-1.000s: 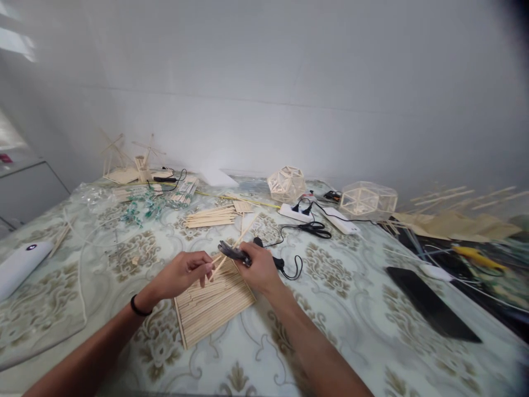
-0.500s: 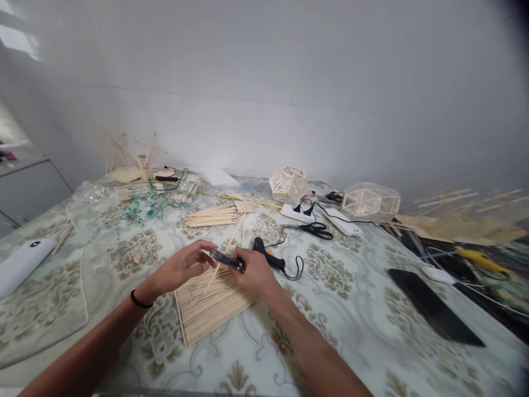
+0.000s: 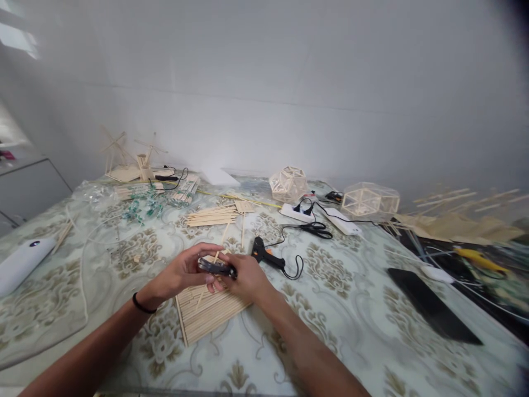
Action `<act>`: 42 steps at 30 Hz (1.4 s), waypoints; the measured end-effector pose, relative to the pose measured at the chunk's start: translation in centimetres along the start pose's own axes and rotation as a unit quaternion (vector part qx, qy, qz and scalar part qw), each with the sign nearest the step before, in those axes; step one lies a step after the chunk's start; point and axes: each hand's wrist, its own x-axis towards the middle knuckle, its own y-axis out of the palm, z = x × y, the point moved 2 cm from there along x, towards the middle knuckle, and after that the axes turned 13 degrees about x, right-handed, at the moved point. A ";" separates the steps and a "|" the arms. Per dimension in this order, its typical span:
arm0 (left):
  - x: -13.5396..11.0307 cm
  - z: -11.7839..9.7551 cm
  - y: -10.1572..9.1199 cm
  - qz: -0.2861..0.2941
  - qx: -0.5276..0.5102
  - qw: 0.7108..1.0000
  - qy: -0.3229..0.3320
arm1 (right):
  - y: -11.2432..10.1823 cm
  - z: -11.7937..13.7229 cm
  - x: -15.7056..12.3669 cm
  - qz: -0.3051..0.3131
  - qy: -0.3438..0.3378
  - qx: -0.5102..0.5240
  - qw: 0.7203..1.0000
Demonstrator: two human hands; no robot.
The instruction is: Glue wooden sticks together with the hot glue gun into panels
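My right hand [image 3: 248,278] grips a dark hand cutter [image 3: 215,267] just above a flat panel of glued wooden sticks [image 3: 210,311] on the table. My left hand [image 3: 182,273] curls round the cutter's front end, fingers bent. A thin wooden stick [image 3: 211,270] runs through between the two hands, slanting from the panel up toward the far side. A black band sits on my left wrist. A black glue gun [image 3: 266,253] with its cord lies right beside my right hand.
Loose stick bundles [image 3: 210,216], two stick polyhedra [image 3: 287,183] [image 3: 369,199], a white power strip [image 3: 295,212], scissors [image 3: 318,229] and stick models [image 3: 132,162] stand farther back. A dark phone [image 3: 432,311] lies at right, a white device [image 3: 22,262] at left. The table [image 3: 351,286] has a patterned cloth.
Both hands have drawn together and toward me over the panel. The cutter moved left and lower; my left hand closed in on its front end around the stick.
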 end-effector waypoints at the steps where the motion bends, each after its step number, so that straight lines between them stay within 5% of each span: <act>1: 0.0 0.0 0.0 -0.003 0.000 1.000 -0.006 | 0.0 0.0 0.0 0.000 -0.003 0.004 1.000; 10: -0.1 -0.1 -0.1 -0.036 0.013 0.997 -0.063 | 0.1 -0.4 0.0 -0.007 -0.013 0.007 1.000; 24: -0.2 -0.9 -0.7 -0.050 0.088 0.995 -0.021 | -0.6 -0.7 0.0 -0.042 -0.002 0.010 0.999; 26: -0.1 -1.1 -1.4 -0.095 0.200 0.975 -0.028 | -1.3 -1.1 -0.1 -0.076 0.002 0.037 0.996; 28: 0.0 -1.0 -2.0 -0.131 0.366 0.920 -0.049 | -2.1 -1.5 -0.2 -0.113 0.004 0.067 0.991; 31: 0.3 0.2 -2.5 -0.104 0.573 0.807 -0.101 | -3.0 -2.0 -0.4 -0.166 0.013 0.090 0.982; 33: 0.4 1.3 -2.7 -0.074 0.629 0.762 -0.137 | -3.4 -2.3 -0.6 -0.190 0.024 0.092 0.977; 42: 0.4 2.6 -3.2 -0.049 0.637 0.752 -0.159 | -3.6 -2.6 -0.6 -0.207 0.034 0.101 0.972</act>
